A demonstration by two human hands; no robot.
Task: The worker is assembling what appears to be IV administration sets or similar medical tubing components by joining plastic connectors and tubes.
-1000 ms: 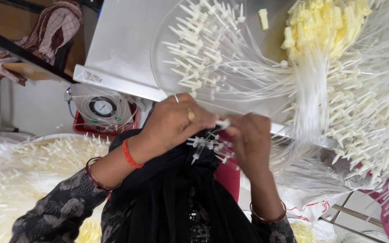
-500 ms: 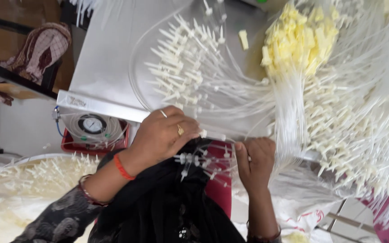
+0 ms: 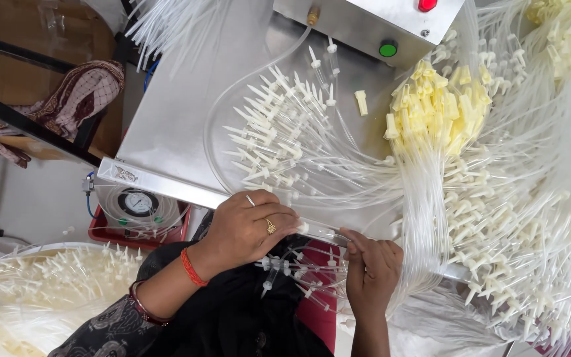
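— Clear plastic, all of it: what exactly is being handled at the table edge?

— A small bunch of thin clear tubes (image 3: 299,274) with white tips, fanned out just below the steel table (image 3: 166,112), over the person's dark lap. One tube end sits right at the table's front rim, between the two hands.

— How do the hands stand?

— The left hand (image 3: 249,228) is curled, its fingertips pinched on a tube end at the rim; it wears two rings, with a red bangle at the wrist. The right hand (image 3: 371,268) comes up from below, its fingers closed around the tubes on the other side of the bunch. The hands are near each other without touching.

— And on the table itself?

— A spread of white-tipped tubes (image 3: 279,132) lies fanned across the steel. To its right, a tied bundle with pale yellow connectors (image 3: 437,109) rests against more tubing (image 3: 523,218) that spills over the edge. A grey control box (image 3: 365,23) with a green button (image 3: 387,48) and a red one stands at the back.

— Further out?

— A pressure gauge (image 3: 138,203) sits under the table's left corner above a red tray. A basin of white-tipped tubes (image 3: 41,291) lies at lower left, and a patterned cloth (image 3: 77,99) hangs over a dark frame.
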